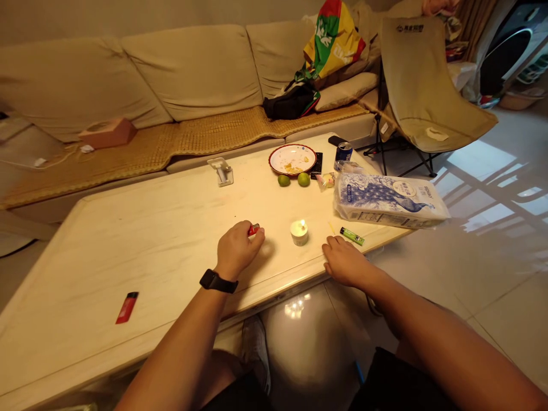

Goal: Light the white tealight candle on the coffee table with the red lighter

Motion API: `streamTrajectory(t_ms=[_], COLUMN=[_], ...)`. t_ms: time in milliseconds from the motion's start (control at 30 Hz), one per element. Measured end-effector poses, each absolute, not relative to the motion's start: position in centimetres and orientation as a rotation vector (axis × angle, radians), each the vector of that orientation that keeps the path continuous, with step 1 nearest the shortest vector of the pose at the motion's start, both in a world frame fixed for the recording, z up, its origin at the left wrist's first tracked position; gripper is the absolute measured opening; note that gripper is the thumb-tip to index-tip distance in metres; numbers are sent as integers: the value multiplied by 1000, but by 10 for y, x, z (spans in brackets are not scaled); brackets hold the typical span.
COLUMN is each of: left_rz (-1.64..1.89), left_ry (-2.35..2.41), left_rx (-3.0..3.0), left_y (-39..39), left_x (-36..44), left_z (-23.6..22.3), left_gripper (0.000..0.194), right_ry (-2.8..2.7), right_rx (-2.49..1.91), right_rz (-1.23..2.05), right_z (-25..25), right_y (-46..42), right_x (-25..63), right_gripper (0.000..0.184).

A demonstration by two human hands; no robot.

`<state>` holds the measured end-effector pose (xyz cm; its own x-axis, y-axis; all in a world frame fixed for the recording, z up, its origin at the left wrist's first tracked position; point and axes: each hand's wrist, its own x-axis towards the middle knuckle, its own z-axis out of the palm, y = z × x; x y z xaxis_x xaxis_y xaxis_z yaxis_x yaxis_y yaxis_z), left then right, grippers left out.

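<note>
My left hand (237, 249) is closed around a red lighter (253, 230) whose top end sticks out past my fingers. A small lit tealight candle (299, 232) burns on the cream table (128, 251) just to the right of that hand. My right hand (345, 262) rests empty on the table's front edge, close to a green lighter (351, 236) and a thin yellow stick (331, 228). Far to the left, a second red lighter (127, 307) lies on the tabletop.
At the table's far side are a plate with food scraps (292, 159), two green limes (293, 180), a drink can (343, 155), a wrapped tissue pack (390, 201) and a small stand (221, 172). Behind are a beige sofa (192, 74) and a folding chair (428, 85).
</note>
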<state>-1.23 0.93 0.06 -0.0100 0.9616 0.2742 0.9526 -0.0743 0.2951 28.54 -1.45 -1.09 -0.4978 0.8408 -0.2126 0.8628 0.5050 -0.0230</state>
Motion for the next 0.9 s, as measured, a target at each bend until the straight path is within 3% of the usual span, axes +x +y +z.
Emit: streamTrajectory(t_ms=[900], left_rz=[610], left_ry=[2108], left_rx=[2190], left_y=[9], left_x=[-9], left_z=[-1], left_gripper=[32], right_ry=[2565], right_rx=[1471], right_rz=[-205], right_z=[-11], right_y=[-14], right_x=[285], right_gripper=[35])
